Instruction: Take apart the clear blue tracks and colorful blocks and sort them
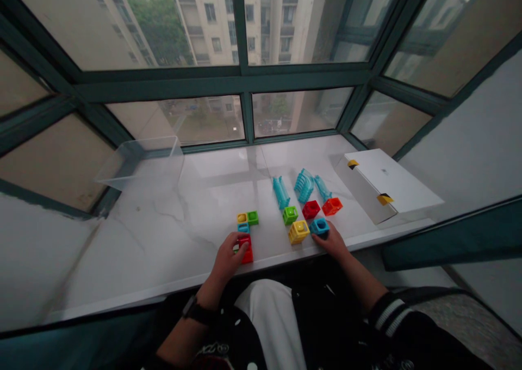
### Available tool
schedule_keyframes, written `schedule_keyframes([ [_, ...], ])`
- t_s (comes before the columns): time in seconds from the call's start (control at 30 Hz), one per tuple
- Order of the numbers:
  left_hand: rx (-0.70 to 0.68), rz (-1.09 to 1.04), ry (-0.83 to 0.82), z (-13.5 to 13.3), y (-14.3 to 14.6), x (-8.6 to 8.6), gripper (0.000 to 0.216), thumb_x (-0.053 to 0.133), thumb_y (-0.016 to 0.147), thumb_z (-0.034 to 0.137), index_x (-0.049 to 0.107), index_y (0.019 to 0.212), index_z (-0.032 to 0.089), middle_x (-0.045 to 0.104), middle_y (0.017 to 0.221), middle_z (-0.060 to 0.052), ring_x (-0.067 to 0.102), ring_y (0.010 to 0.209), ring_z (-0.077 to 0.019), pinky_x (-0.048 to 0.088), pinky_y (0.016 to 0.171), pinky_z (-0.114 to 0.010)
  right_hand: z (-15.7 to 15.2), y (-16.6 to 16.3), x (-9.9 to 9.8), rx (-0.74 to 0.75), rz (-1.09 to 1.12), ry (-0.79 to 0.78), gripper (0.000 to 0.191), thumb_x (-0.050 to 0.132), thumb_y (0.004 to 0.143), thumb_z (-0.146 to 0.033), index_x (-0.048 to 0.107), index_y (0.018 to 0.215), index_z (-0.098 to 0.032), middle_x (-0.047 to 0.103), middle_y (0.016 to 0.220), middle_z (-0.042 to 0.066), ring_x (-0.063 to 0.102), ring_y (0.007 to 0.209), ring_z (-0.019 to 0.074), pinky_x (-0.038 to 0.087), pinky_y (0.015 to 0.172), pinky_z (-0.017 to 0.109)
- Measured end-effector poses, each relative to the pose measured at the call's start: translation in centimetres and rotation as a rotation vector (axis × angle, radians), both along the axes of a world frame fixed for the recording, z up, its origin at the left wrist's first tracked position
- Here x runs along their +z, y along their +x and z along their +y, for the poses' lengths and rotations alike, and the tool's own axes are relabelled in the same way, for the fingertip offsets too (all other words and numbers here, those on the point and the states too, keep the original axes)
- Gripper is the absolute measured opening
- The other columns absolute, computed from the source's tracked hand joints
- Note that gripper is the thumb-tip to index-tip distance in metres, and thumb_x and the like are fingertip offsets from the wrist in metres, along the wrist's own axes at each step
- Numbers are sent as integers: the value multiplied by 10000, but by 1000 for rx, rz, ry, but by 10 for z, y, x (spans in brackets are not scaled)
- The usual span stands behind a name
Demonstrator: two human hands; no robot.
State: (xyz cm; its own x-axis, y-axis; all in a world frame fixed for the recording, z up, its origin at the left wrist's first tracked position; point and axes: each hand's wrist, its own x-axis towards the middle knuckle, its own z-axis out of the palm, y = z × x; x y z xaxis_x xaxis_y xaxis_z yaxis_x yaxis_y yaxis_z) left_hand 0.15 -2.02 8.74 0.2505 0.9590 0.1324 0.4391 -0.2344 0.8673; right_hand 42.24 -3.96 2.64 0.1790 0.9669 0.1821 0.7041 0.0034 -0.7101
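Near the front edge of the sill, my left hand [229,254] curls round a red block [247,254]. A bit of green shows under its fingers, mostly hidden. Just beyond are a blue block [243,228], a yellow block [242,218] and a green block [253,217], which seem to join the red one. To the right, my right hand [333,243] has its fingers closed on a blue block [319,227]. Beside that stands a yellow block [299,232]. Behind them are a green block [290,214], a red block [311,210] and an orange-red block [332,206].
Several translucent blue track-like pieces [281,192] lie behind the loose blocks. A clear plastic bin [141,166] stands at the left by the window. At the right is a white box [391,182] with yellow-black tabs. The white marble sill [163,234] ends close to my lap.
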Motion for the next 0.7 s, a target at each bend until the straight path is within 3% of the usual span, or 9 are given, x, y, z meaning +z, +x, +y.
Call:
schedule_keyframes([
  [0.13, 49, 20, 47, 0, -4, 2, 248, 574, 990, 411, 703, 1125, 249, 728, 1141, -65, 694, 1089, -231, 598, 984, -454, 1, 2, -2, 18, 10, 3, 550, 693, 753, -587, 637, 1156, -217, 715, 1180, 125, 687, 1137, 346, 543, 1034, 557],
  [0.27, 121, 47, 76, 0, -8, -1, 246, 600, 972, 415, 711, 1121, 254, 738, 1131, -61, 698, 1088, -242, 589, 982, -456, 0, 8, -5, 56, 48, 23, 682, 764, 678, -532, 600, 1261, -219, 673, 1321, 153, 631, 1262, 383, 501, 1089, 608],
  [0.43, 156, 71, 73, -1, -15, -9, 263, 611, 954, 383, 699, 1160, 245, 718, 1171, -71, 679, 1121, -249, 578, 985, -465, -10, 19, -1, 17, 193, 16, 678, 662, 677, -354, 552, 1335, -236, 654, 1333, 146, 677, 1190, 345, 601, 954, 554],
  [0.53, 157, 67, 54, 0, -19, -14, 280, 605, 947, 360, 685, 1187, 240, 706, 1189, -76, 672, 1137, -248, 581, 982, -463, -17, 22, 19, -65, 230, 106, 660, 574, 711, -255, 528, 1369, -239, 662, 1291, 129, 693, 1138, 307, 605, 953, 542],
  [0.7, 170, 34, 43, 2, -25, -21, 301, 470, 972, 257, 687, 1177, 222, 720, 1177, -85, 681, 1155, -234, 567, 1020, -462, -15, 5, 86, -223, 55, 338, 561, 538, 788, -183, 578, 1348, -205, 674, 1226, 135, 672, 1102, 309, 544, 1023, 575],
])
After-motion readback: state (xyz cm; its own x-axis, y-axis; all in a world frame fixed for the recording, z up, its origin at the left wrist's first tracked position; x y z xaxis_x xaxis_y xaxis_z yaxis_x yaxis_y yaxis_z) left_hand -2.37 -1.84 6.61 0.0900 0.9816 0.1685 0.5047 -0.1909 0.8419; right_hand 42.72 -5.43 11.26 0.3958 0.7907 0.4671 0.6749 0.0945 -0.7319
